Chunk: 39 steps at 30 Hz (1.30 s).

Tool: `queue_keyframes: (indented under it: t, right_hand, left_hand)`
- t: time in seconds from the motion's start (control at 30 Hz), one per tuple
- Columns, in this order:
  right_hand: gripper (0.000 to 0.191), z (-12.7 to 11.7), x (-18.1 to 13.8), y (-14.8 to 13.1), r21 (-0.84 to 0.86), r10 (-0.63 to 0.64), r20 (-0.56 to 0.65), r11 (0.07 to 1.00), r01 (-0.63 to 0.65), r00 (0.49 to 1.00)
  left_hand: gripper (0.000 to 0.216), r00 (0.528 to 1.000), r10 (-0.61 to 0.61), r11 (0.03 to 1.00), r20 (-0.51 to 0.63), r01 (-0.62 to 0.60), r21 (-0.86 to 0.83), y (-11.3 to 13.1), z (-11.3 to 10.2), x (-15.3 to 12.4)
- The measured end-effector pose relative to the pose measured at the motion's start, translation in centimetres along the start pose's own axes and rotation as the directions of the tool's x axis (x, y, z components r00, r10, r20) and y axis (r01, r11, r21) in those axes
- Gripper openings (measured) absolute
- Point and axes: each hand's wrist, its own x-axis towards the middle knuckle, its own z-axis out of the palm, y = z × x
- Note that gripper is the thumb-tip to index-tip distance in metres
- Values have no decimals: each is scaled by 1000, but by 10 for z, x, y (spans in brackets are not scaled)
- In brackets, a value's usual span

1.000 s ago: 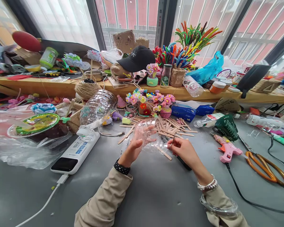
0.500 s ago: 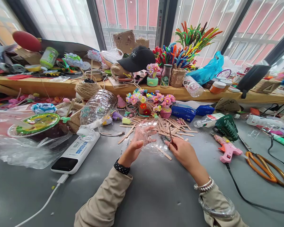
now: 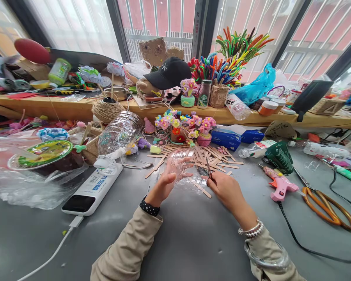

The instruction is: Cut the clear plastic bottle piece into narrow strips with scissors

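A curved, see-through piece of plastic bottle [image 3: 190, 184] is held above the table in my left hand [image 3: 163, 183]; its fingers show through the plastic and the thumb lies on the near side. My right hand [image 3: 226, 192] is closed around small dark scissors [image 3: 208, 166], whose blades point away from me at the plastic's right edge. How far the blades sit in the plastic is hard to see. Behind and below lie many loose wooden craft sticks [image 3: 218, 156], one of them [image 3: 203, 190] poking out under the plastic.
To the right are a pink glue gun [image 3: 280, 187] with a black cord and large orange-handled scissors [image 3: 329, 205]. On the left, a white power bank [image 3: 93, 189] is plugged into a cable. Pipe-cleaner flowers [image 3: 181, 125] and a wooden ledge [image 3: 169, 113] crowded with craft items stand behind.
The scissors in my right hand have shifted slightly, with the blades looking closer together. My left hand stays at nearly the same spot with the plastic.
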Motion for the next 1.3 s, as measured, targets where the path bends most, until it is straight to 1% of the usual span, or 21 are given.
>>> queue_keyframes:
  t: [0.27,0.4,0.6,0.73,0.83,0.97,1.07,1.3]
  right_hand:
    - [36,-3,1,-1,-70,17,10,997,-16,1000]
    - [36,-3,-1,0,-87,19,28,996,-16,999]
    - [38,-2,-2,0,-90,14,20,996,-12,1000]
    - [38,-3,-1,-1,-114,9,34,993,-5,999]
    - [38,-3,-1,-1,-129,-11,15,992,13,1000]
    - [40,0,0,-1,-140,-49,-43,989,42,998]
    - [39,1,0,-1,-156,-38,-51,987,29,998]
    - [35,1,-2,-1,-96,-27,-34,995,24,999]
  left_hand:
    - [80,999,-27,999,-47,26,-18,1,0,0]
    - [79,999,-25,1000,-49,24,-2,2,1,1]
    - [80,999,-33,999,-39,33,5,4,3,0]
    - [82,999,-33,999,-34,32,-20,4,2,0]
    - [83,999,-31,999,-25,30,-40,3,1,1]
    - [84,998,-52,997,-38,50,-53,4,1,1]
    - [86,996,-68,996,-50,64,-68,4,2,2]
    - [89,996,-83,992,-35,79,-96,6,4,3]
